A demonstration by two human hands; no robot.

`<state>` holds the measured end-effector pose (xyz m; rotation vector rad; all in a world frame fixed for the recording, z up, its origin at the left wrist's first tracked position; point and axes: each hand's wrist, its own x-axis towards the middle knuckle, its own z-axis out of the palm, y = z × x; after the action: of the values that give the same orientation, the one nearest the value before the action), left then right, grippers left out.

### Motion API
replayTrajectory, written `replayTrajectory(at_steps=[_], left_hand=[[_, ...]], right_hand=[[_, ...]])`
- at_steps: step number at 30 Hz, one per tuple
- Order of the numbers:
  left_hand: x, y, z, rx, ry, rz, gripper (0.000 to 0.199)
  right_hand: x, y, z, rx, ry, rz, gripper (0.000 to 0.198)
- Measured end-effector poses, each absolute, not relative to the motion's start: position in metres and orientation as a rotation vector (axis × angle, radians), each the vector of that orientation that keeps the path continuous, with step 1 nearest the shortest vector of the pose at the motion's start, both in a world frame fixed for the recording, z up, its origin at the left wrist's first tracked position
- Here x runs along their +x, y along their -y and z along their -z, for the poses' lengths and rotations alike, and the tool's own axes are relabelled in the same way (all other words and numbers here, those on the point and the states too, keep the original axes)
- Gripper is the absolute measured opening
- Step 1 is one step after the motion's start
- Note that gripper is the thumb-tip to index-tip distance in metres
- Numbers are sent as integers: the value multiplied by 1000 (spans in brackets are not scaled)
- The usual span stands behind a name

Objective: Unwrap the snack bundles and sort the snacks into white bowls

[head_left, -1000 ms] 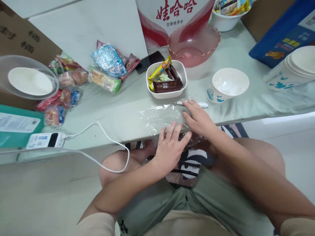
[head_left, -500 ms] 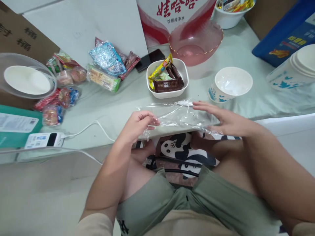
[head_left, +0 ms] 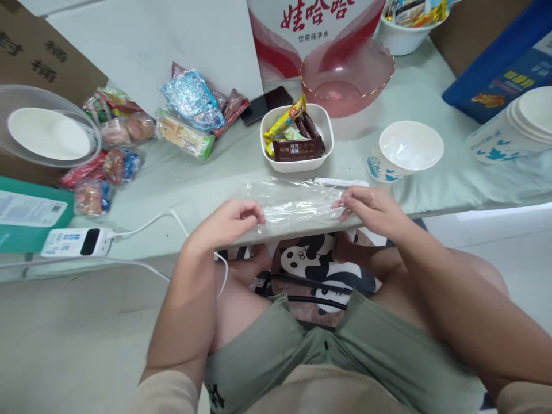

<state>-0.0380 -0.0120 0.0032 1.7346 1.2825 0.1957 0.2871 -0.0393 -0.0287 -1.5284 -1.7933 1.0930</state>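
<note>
A clear plastic bag [head_left: 297, 210] lies stretched along the table's front edge between my hands. My left hand [head_left: 239, 218] pinches its left end, and my right hand [head_left: 366, 207] has its fingers closed on the right end. Just behind the bag lies a thin white strip-like object [head_left: 340, 182], whose kind I cannot make out. Beyond it stands a white square bowl [head_left: 297, 167] holding several wrapped snack bars, a dark brown chocolate wafer bar [head_left: 297, 150] in front. A white paper cup [head_left: 403, 150] stands to the right, with clear plastic inside it.
Wrapped snacks [head_left: 192, 103] lie in piles at the left, near a black phone [head_left: 267, 106]. A pink glass bowl [head_left: 345, 80] stands at the back, stacked paper cups [head_left: 509, 132] at the right. A white power bank [head_left: 77, 242] with a cable lies at the left edge.
My right hand has moved left and its spread fingers have closed on the bag. The bag is now drawn into a narrower, flatter strip. The white strip behind it shows more fully.
</note>
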Motion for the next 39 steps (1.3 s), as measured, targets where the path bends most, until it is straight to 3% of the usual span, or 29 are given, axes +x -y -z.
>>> replayTrajectory(at_steps=[5,10,16,20,23,30,35,39], left_hand=[[-33,2,15,1502,-1506,-674,19],[-23,-13,27,1490,-1589,-822,25],[-12,-20,23,1323,-1413,-1016,37],[-7,-14,19,1415,-1191,-795,43],[-6,-9,18,1398,-1298,-720,32],[-11,-3,21,1180,-1586,-494,31],[-25,6,18,1435,-1723,-224,29],[-29,14,14,1716,-1991,-45,23]], right_hand=[[283,37,37,-1675,1703,-1078,22],[284,38,38,-1584,1762,-873,27],[281,42,36,-1744,1282,-1058,32],[280,44,39,-1763,1012,-1222,30],[284,43,45,-1751,1013,-1241,27],[296,39,55,-1775,1122,-1094,28],[299,36,62,-1828,1443,-826,35],[305,44,53,-1763,1585,-363,51]])
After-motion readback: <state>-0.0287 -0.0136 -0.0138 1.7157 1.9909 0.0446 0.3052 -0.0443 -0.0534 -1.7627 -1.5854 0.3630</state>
